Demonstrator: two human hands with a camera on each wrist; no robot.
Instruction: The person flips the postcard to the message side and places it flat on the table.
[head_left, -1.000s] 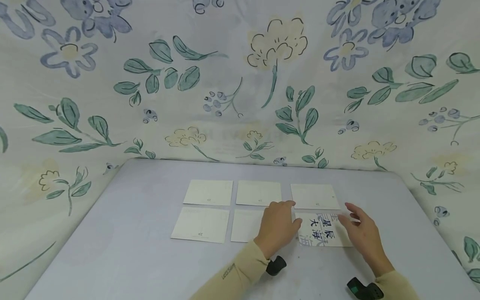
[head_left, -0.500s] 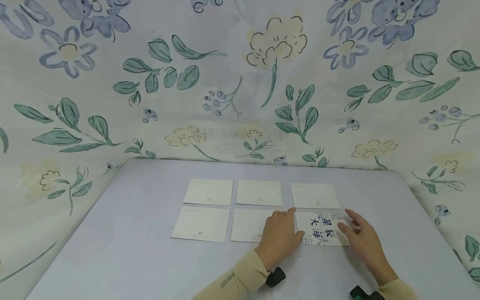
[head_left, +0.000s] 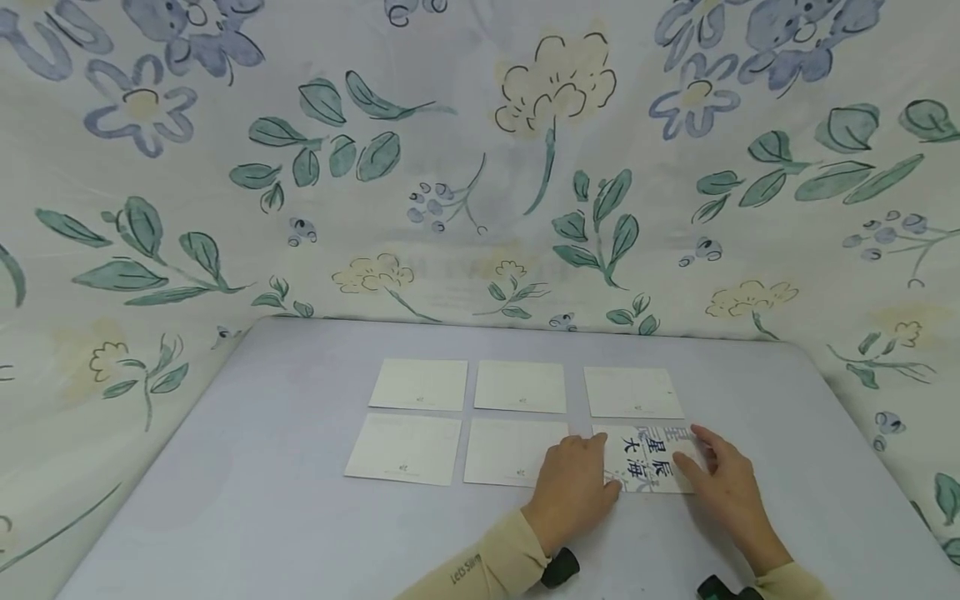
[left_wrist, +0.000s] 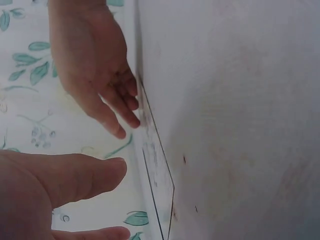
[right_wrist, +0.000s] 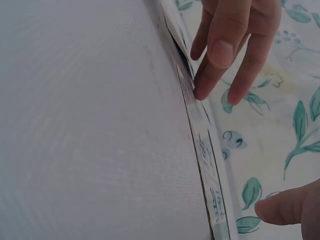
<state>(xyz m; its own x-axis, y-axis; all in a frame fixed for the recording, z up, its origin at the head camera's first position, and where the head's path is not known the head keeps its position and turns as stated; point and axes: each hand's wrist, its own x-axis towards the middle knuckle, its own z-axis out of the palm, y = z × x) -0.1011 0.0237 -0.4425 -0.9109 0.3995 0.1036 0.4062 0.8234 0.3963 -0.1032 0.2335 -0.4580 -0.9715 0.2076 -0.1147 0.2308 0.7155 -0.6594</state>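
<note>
A white card (head_left: 637, 457) printed with dark blue Chinese characters lies on the table at the right end of the near row. My left hand (head_left: 572, 490) is at its left edge, thumb and index finger spread; the fingers cover part of the neighbouring card (head_left: 506, 450). At the printed card's right side is my right hand (head_left: 733, 493), its thumb over the face and index finger by the far right corner. In the right wrist view, the left fingertips (right_wrist: 201, 91) touch down at the card's end. The left wrist view shows both hands with fingers loosely extended.
Three plain cream cards, left (head_left: 419, 385), middle (head_left: 519, 387) and right (head_left: 633, 393), form the far row. Another plain card (head_left: 403, 450) lies at the near row's left. The white table (head_left: 247, 467) ends at a floral cloth (head_left: 465, 192) behind.
My left hand has shifted right and slightly nearer, its fingertips now at the printed card's left edge. My right hand has lowered a little beside the card's right side.
</note>
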